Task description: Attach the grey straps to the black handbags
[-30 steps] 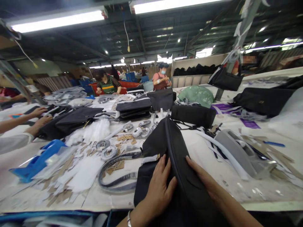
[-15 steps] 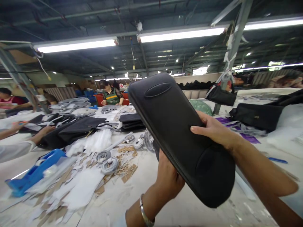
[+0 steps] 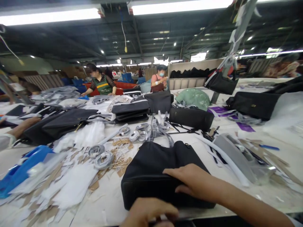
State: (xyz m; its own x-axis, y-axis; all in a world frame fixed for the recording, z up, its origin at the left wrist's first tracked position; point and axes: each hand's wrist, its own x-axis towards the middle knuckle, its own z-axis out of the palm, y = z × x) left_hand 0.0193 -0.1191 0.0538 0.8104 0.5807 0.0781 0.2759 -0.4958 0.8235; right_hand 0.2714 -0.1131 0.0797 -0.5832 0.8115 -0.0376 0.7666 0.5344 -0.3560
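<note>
Half a second ago the black bag [image 3: 151, 164] was up in the air between both hands, its oval-patched face showing; now it sits on the white table [image 3: 109, 189], right in front of the person, near the table's edge. The right hand [image 3: 196, 183] lies over it, fingers stretched out and loosely parted along its upper edge. The left hand [image 3: 149, 211] has come down before the bag's lower front, blurred, fingers bent; I can't tell whether it grips anything.

With the bag lowered, I can see the masked co-worker [image 3: 158, 82] again, hidden behind it then. That makes two people across the table, counting the one in the green apron [image 3: 104, 86].

I count one blue tape dispenser [image 3: 23, 168] on the left, one grey dispenser [image 3: 233, 156] and one blue pen [image 3: 269, 147] on the right, two coiled straps [image 3: 103, 160] side by side near paper scraps, one green bundle [image 3: 193, 98], and one hanging bag [image 3: 222, 83] at the post.
</note>
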